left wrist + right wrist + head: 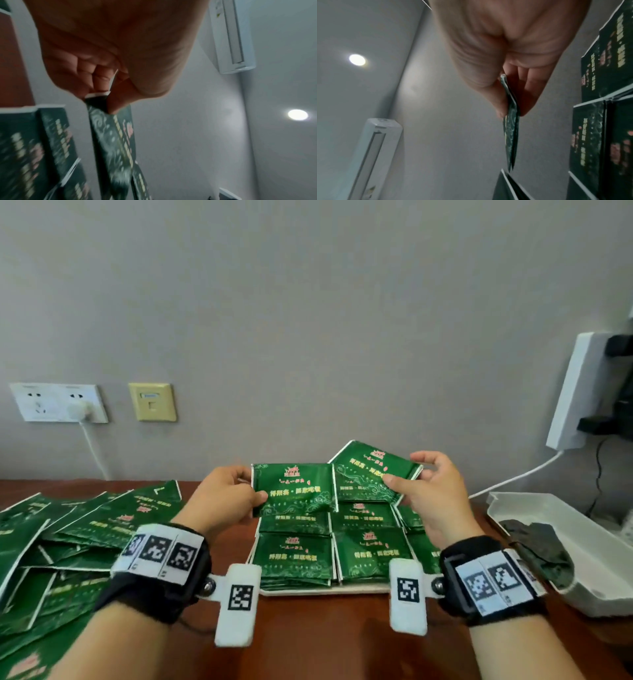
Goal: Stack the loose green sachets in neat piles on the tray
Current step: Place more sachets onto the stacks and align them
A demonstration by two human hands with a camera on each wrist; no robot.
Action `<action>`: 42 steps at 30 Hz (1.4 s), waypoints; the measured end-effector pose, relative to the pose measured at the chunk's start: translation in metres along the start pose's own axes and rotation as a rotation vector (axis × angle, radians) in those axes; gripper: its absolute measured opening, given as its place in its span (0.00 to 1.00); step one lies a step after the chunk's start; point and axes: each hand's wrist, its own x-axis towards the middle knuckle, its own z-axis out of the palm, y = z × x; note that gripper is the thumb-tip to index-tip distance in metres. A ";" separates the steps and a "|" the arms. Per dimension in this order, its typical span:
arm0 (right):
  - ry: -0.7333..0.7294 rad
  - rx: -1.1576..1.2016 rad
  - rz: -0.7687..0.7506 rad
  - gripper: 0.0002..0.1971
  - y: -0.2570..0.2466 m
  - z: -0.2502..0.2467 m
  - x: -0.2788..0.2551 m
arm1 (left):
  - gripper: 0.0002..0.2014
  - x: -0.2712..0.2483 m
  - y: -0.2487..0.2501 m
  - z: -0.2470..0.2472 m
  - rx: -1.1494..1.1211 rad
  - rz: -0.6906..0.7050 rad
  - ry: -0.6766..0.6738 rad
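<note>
Head view shows the left hand (226, 498) pinching one green sachet (294, 489) by its left edge, thumb on top, held level above the tray (329, 590). Beside it, the right hand (435, 494) pinches a second sachet (370, 474) between thumb and fingers (530, 94), tilted up at its far corner; the two sachets overlap at their inner edges. Neat piles (371, 556) of sachets fill the tray below. Loose sachets (68, 542) lie heaped on the brown counter (325, 638) to the left. A white bin (582, 559) sits to the right.
</note>
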 end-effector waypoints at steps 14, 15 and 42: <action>-0.257 -0.612 0.136 0.21 0.027 -0.001 0.026 | 0.06 0.034 -0.044 0.008 0.092 -0.163 -0.045; -0.232 -0.699 0.089 0.20 0.028 0.001 0.025 | 0.06 0.034 -0.046 0.010 0.094 -0.161 -0.027; -0.809 -1.399 -0.034 0.26 0.008 0.039 -0.013 | 0.37 -0.008 -0.021 0.053 1.067 0.132 -0.562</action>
